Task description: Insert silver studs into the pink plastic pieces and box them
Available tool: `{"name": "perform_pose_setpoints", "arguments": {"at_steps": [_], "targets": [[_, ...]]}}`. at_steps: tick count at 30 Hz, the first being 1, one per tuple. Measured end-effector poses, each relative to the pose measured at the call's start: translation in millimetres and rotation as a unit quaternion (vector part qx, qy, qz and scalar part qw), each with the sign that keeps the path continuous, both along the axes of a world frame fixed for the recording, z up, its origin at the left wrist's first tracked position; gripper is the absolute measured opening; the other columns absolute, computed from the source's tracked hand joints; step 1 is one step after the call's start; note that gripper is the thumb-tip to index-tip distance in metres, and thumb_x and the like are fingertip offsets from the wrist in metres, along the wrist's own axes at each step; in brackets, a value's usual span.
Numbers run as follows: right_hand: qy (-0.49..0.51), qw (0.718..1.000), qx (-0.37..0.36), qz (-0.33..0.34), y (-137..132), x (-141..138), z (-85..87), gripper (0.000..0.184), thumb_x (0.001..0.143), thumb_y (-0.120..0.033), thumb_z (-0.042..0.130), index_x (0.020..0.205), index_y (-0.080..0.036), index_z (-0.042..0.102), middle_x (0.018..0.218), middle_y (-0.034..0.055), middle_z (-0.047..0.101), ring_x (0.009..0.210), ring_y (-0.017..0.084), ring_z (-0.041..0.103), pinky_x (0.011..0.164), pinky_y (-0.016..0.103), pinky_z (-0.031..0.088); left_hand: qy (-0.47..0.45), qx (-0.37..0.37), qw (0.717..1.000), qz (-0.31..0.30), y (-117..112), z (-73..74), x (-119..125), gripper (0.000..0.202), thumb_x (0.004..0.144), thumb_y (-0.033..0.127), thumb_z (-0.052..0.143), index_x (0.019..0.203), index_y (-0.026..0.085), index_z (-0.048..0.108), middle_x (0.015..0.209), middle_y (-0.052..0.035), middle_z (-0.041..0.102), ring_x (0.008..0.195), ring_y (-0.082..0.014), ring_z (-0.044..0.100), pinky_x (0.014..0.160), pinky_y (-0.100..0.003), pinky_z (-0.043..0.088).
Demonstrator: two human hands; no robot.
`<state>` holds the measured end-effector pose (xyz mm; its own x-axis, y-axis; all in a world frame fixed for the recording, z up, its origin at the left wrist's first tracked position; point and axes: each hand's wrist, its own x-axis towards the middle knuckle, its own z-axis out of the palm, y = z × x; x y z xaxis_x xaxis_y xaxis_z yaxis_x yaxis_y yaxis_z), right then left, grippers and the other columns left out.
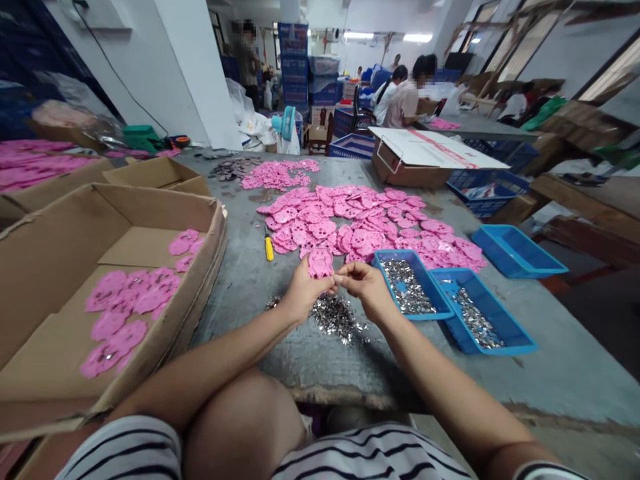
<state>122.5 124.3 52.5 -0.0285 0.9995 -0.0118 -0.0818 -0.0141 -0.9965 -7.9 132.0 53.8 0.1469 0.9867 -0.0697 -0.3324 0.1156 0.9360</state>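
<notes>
A pink plastic piece (321, 262) with moulded holes stands tilted up in my left hand (304, 291), its fingers wrapped round the lower edge. Close against its right side, my right hand (367, 287) pinches with thumb and forefinger; whatever lies between those fingertips is too small to make out. Below both hands a loose heap of small shiny metal parts (336, 319) is spread on the grey table (285, 373). Just beyond, a wide pile of similar pink pieces (350, 217) covers the middle of the table.
On the left is a cardboard box (45, 320) with several pink pieces inside. Two blue trays (445, 313) of metal parts stand at right, another blue tray (520, 250) behind them. A yellow-handled screwdriver (269, 248) lies near the pile. People sit at a farther table.
</notes>
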Motion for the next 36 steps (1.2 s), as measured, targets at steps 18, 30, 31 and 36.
{"name": "perform_pose_setpoints", "arguments": {"at_steps": [18,30,31,36], "targets": [[-0.133,0.979,0.153,-0.032,-2,-4,4.8,0.023,0.078,-0.039,0.065,0.064,-0.022,0.059,0.070,0.0018,0.060,0.071,0.016,0.054,0.067,0.031,0.044,0.095,0.110,0.985,0.094,5,-3.4,-1,0.033,0.060,0.011,0.072,0.087,0.019,0.055,0.072,0.0026,0.059,0.065,-0.0128,0.054,0.059,-0.025,0.046],[-0.240,0.938,0.249,0.021,-3,11,21.2,0.016,0.087,-0.026,0.058,0.072,-0.021,0.059,0.111,0.0067,0.052,0.107,0.023,0.052,0.097,0.047,0.044,-0.119,0.009,0.989,-0.092,-9,18.1,-4,0.044,0.066,0.030,0.057,0.109,0.019,0.050,0.085,-0.0045,0.062,0.069,-0.0212,0.066,0.051,-0.030,0.052],[-0.254,0.931,0.258,0.033,-4,13,24.5,0.016,0.087,-0.026,0.058,0.072,-0.022,0.059,0.113,0.0067,0.052,0.111,0.024,0.051,0.100,0.049,0.041,-0.127,0.006,0.987,-0.098,-9,19.5,-4,0.048,0.067,0.031,0.056,0.113,0.019,0.049,0.087,-0.0053,0.063,0.072,-0.0221,0.067,0.053,-0.031,0.053],[-0.310,0.906,0.277,0.076,-3,19,35.3,0.014,0.087,-0.026,0.059,0.074,-0.022,0.060,0.126,0.0063,0.053,0.121,0.027,0.045,0.106,0.052,0.036,-0.125,0.007,0.984,-0.125,-9,17.4,-6,0.056,0.072,0.037,0.056,0.123,0.018,0.043,0.085,-0.0054,0.064,0.067,-0.0205,0.068,0.045,-0.026,0.049]]}}
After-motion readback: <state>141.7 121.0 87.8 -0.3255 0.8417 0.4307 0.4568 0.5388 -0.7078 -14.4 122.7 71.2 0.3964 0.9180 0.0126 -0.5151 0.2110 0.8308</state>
